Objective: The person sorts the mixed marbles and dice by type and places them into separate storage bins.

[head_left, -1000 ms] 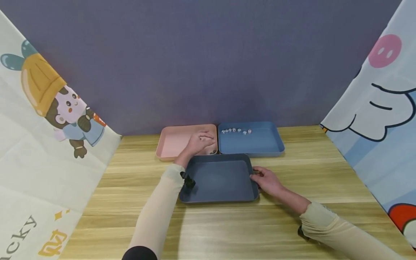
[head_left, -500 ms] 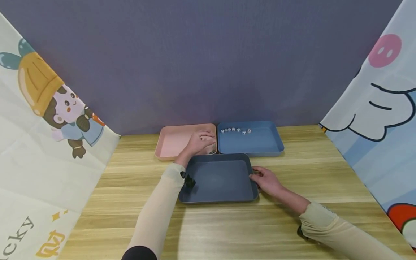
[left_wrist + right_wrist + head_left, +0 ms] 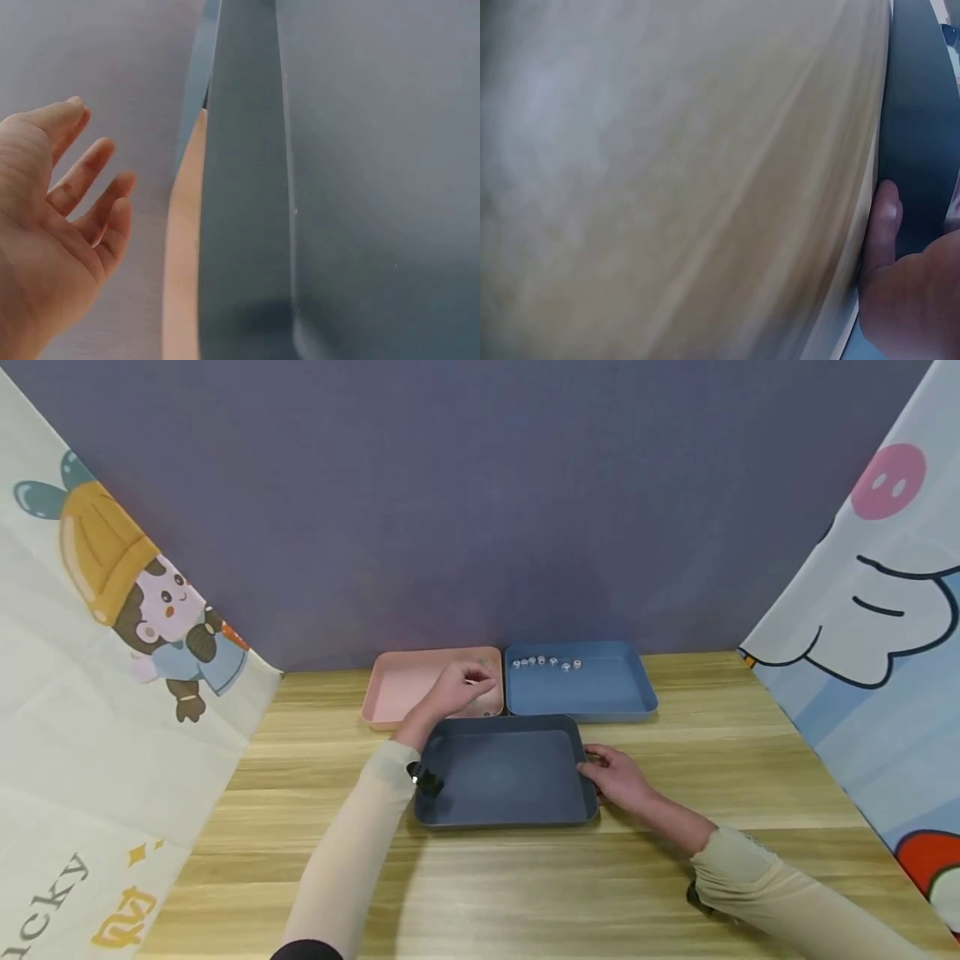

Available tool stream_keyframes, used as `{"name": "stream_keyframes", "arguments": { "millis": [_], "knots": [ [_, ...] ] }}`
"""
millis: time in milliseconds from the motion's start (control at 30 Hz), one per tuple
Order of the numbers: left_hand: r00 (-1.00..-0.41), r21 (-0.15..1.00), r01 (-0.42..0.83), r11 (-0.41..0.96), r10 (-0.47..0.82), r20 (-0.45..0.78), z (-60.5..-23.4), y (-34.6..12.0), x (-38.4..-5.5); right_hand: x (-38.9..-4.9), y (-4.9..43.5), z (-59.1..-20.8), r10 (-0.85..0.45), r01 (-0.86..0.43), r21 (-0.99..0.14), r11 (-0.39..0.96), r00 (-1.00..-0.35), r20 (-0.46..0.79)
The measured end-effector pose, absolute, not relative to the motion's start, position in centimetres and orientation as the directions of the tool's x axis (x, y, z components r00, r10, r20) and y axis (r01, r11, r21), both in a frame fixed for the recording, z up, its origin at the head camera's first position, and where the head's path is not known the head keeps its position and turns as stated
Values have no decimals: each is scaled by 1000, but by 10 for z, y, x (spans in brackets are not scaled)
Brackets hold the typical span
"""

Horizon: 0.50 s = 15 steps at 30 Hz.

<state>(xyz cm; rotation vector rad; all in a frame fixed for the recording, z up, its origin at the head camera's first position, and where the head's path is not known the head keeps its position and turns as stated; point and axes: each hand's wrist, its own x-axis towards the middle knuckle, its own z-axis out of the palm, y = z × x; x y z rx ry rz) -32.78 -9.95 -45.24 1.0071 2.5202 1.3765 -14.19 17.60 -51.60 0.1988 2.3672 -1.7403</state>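
Observation:
My left hand [image 3: 453, 688] hovers over the right part of a pink tray [image 3: 401, 687]. Its thumb and index fingertips meet while the other fingers curl loosely, as the left wrist view shows; I cannot tell whether something tiny sits between those tips. A few small, partly see-through pieces [image 3: 487, 713] lie at the tray's right end, half hidden by the hand. My right hand [image 3: 618, 779] grips the right wall of a dark grey tray [image 3: 517, 777], thumb at the rim and fingers outside. In the right wrist view a finger lies against that wall.
A blue tray [image 3: 600, 693] stands right of the pink one, with several white dice [image 3: 542, 660] near its back edge. The dark tray sits directly in front of both on the wood-grain table [image 3: 517, 893]. A grey-purple panel [image 3: 480, 510] rises behind; printed cloths hang at both sides.
My left hand has drawn its thumb and fingertips together and pulled back slightly toward the left, uncovering more of the pink tray's right end. The right hand keeps its place on the dark tray.

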Motion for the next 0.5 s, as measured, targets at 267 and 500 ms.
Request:
{"name": "stream_keyframes", "arguments": {
  "millis": [267, 500],
  "knots": [
    [-743, 627, 568, 533, 659, 113, -429, -107, -310, -149, 179, -516, 6, 206, -921, 331, -976, -216],
    [-781, 421, 569, 706, 624, 10, -418, -114, -294, -155, 182, -509, -15, 210, -910, 357, -973, -231]
  ]
}}
